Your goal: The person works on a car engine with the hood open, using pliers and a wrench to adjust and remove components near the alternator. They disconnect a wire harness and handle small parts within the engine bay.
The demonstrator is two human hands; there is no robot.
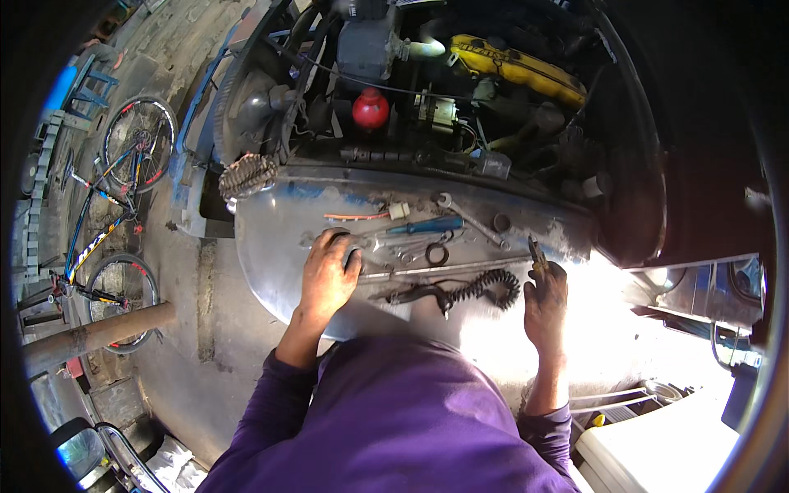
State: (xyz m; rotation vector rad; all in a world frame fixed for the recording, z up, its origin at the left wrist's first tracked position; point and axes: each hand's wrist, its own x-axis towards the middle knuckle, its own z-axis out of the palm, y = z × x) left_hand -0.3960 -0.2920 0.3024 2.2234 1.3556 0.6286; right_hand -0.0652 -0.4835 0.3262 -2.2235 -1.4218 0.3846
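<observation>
My left hand (327,279) is over the left part of the metal panel with its fingers curled. A greyish thing shows between thumb and forefinger, too unclear to name. My right hand (546,308) is closed around a narrow tool with a dark tip (538,253), which points away from me. Between the hands lie a blue-handled screwdriver (436,225), a long wrench (472,220), a black ring (436,254), a long thin metal rod (460,268) and a black coiled cable (486,284). Several smaller wrenches lie near the screwdriver, partly overlapping.
Beyond the metal panel (271,246) is an engine bay with a red ball-shaped part (371,108) and a yellow engine cover (518,70). A frayed coil (248,176) sits at the panel's left corner. A bicycle (123,222) stands far left; a white box (657,444) is at lower right.
</observation>
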